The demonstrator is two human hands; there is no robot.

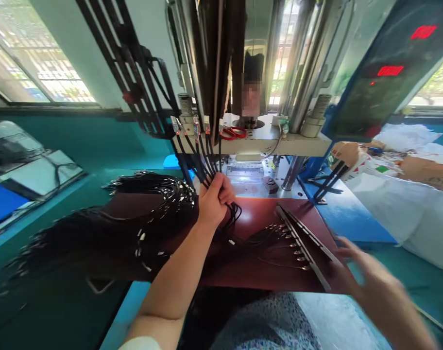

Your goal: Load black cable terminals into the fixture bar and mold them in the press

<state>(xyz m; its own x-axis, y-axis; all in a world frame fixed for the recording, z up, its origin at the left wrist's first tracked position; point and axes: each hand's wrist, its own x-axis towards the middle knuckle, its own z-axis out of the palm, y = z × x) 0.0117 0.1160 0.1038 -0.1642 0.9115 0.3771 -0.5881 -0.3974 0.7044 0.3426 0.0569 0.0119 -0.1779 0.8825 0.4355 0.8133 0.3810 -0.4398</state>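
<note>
Gripping a bunch of thin black cables (207,167), the left hand (214,201) is closed in a fist around them just in front of the press machine (254,141). The cables run up from the fist to a row of small connectors clipped along the machine's pale front edge, and loose loops hang from the hand onto the dark red mat (254,272).

The right hand (367,272) is blurred; its fingers are spread and it rests against the near end of a long dark metal fixture bar (305,243), not clasping it as far as can be seen. The bar lies slantwise on the mat, with a row of metal-tipped cable ends set along its left side.

A large heap of more black cables (134,214) lies to the left on the mat and the teal table (61,301). Red-handled scissors (233,132) lie on the machine's platen. At upper right, a dark control panel (389,73) shows two red lit displays, too blurred to read. White bags (407,204) sit at the right.
</note>
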